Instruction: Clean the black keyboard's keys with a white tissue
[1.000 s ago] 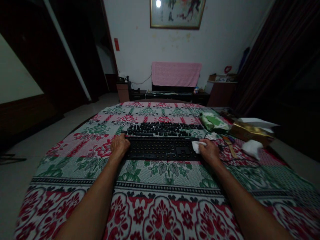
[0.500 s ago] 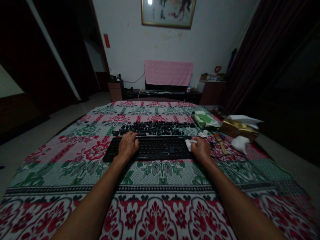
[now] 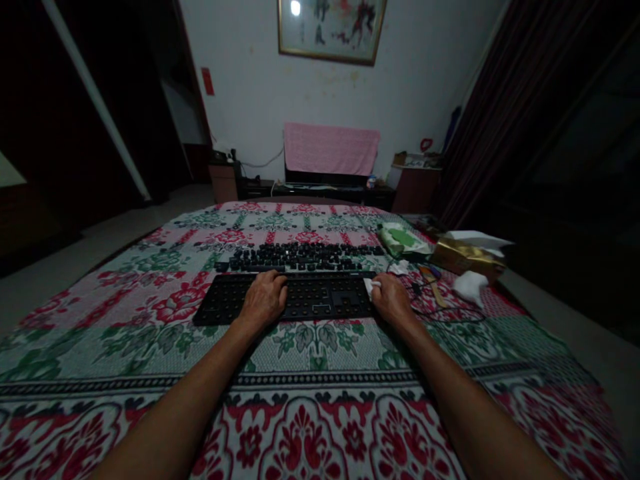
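A long, flat black keyboard (image 3: pixel 307 293) lies on a red, green and white flowered cloth (image 3: pixel 165 347). The left hand (image 3: pixel 264 297) lies on it, but I cannot tell if it grips; the right hand (image 3: pixel 393 297) pinches a white tissue (image 3: pixel 369 287) at the keyboard's right end. Little black keycaps (image 3: pixel 305 255) lie just behind.

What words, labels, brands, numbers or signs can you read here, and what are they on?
None can be read.
Framed picture: dark marks, too small and blurred.
Red strip by the doorway: too small.
Black keyboard and loose black keys: too small and dark.
Green-and-white pack, gold box: nothing legible.
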